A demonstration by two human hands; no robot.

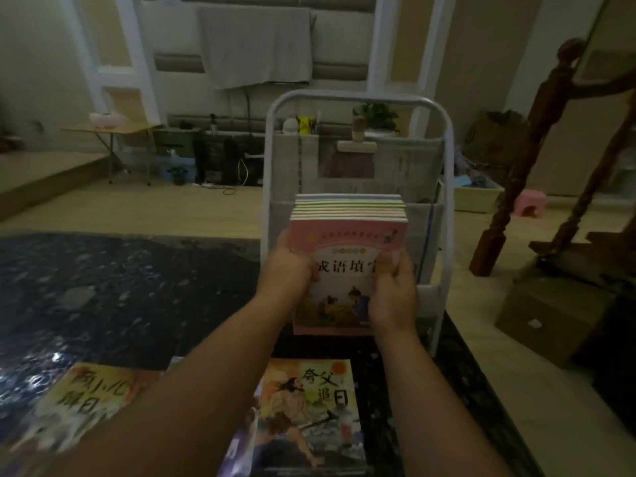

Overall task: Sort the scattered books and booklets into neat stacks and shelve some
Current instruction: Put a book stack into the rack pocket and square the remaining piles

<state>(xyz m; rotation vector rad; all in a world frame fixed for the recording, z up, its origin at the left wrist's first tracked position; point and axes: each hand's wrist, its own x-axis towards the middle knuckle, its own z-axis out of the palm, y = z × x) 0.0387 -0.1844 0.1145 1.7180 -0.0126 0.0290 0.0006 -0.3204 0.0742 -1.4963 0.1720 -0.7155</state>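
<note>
My left hand (292,270) and my right hand (392,294) both grip the stack of booklets (347,228), one at each side, with the thumbs on the pink cover. I hold the stack upright in front of the white rack (444,139), near its cloth pockets.

Under my arms lies a dark patterned mat (103,287). On it are a picture book (306,418) and a yellow book (82,401). Around the mat is a pale wooden floor (172,208). Far at the left stands a folding table (113,130), and a grey cloth (254,43) hangs on the wall. At the right are a cardboard box (550,315), a pink stool (528,203) and a dark wooden post (516,166).
</note>
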